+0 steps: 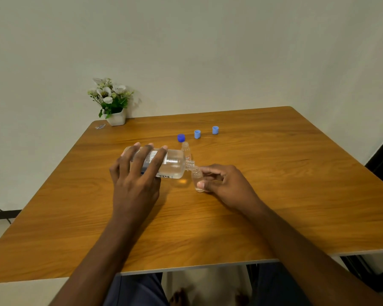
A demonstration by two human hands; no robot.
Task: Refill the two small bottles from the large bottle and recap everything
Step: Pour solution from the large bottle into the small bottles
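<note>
My left hand (137, 173) grips the large clear bottle (174, 164), which is tipped on its side with its open neck pointing right. The neck sits over the mouth of a small clear bottle (197, 180), held between thumb and fingers of my right hand (226, 184); a little liquid lies at its bottom. A second small bottle (185, 151) stands uncapped just behind the large one. A dark blue cap (181, 137) and two light blue caps (197, 134) (215, 130) lie in a row on the wooden table (274, 195) behind the bottles.
A white pot of artificial flowers (113, 102) stands at the table's far left corner, with a small scrap (100, 127) beside it. A plain wall rises behind. The near table edge crosses below my forearms; my legs and feet show under it.
</note>
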